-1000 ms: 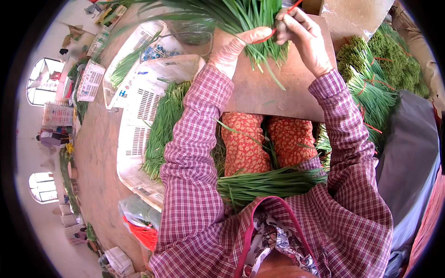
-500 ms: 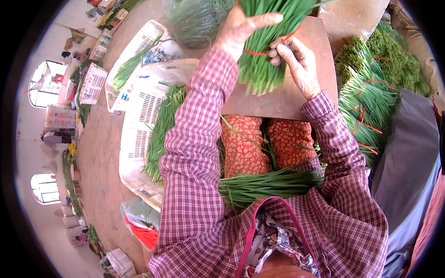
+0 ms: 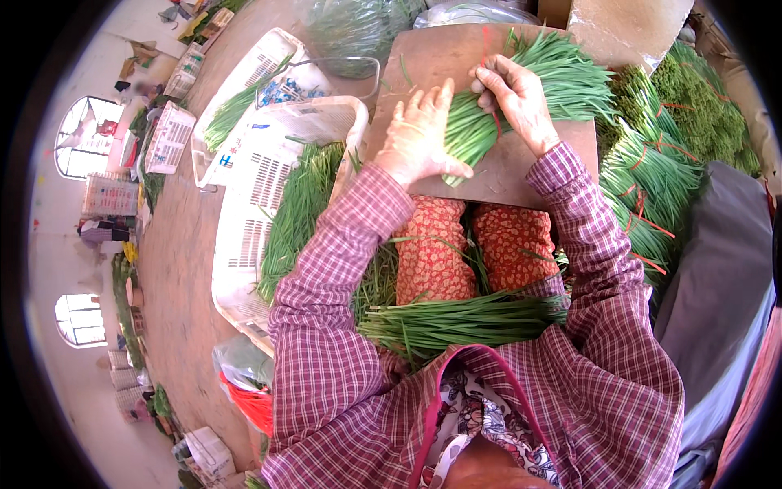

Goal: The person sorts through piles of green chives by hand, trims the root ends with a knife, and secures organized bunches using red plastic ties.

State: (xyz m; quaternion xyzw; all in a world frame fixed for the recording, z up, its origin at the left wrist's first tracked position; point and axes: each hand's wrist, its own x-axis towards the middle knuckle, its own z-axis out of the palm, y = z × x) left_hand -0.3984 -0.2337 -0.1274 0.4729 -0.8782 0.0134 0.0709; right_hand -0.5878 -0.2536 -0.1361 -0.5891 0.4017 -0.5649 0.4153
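Note:
A bundle of green chives (image 3: 566, 77) lies aslant on the brown board (image 3: 546, 159), leaf tips to the upper right and stem ends toward the lower left. My left hand (image 3: 415, 134) is open, its fingers stretched out and its palm against the stem ends. With thumb and fingers pinched, my right hand (image 3: 519, 102) grips a thin red tie (image 3: 498, 124) that crosses the bundle near its stems. One end of the tie sticks up above the right hand. Across my lap lie more loose chives (image 3: 464, 324), below the red flowered fabric (image 3: 436, 248) on my legs.
At left stands a white plastic crate (image 3: 244, 220) holding chives, with another crate (image 3: 281, 49) behind it. Tied bunches (image 3: 652, 171) are piled on the right beside a grey cover (image 3: 713, 269). Red ties (image 3: 252, 405) hang from a plastic bag at lower left.
The bundle has come down onto the board and turned, leaf tips now pointing right. My left hand has moved from around it to its stem ends; my right hand still pinches the tie.

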